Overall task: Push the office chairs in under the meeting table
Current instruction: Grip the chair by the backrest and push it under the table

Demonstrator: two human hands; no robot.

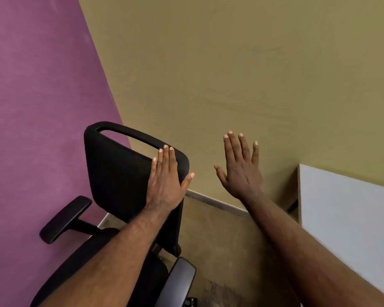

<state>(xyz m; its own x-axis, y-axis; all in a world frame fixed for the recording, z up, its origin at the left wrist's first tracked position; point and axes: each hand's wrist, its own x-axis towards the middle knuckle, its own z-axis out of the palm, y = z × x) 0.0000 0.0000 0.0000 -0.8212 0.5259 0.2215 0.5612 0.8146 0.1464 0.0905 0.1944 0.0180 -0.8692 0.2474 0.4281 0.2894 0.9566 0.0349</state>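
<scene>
Office chair in the corner, our left hand flat on its backrest.

The chair stands turned toward the purple wall, well apart from the white table at our right — likely why we press the backrest's right edge, to swing it round. Left fingers lie straight and together, thumb apart, gripping nothing. Our right hand hovers in the air between chair and table, fingers spread and empty — ready, we judge, to catch the backrest.
</scene>
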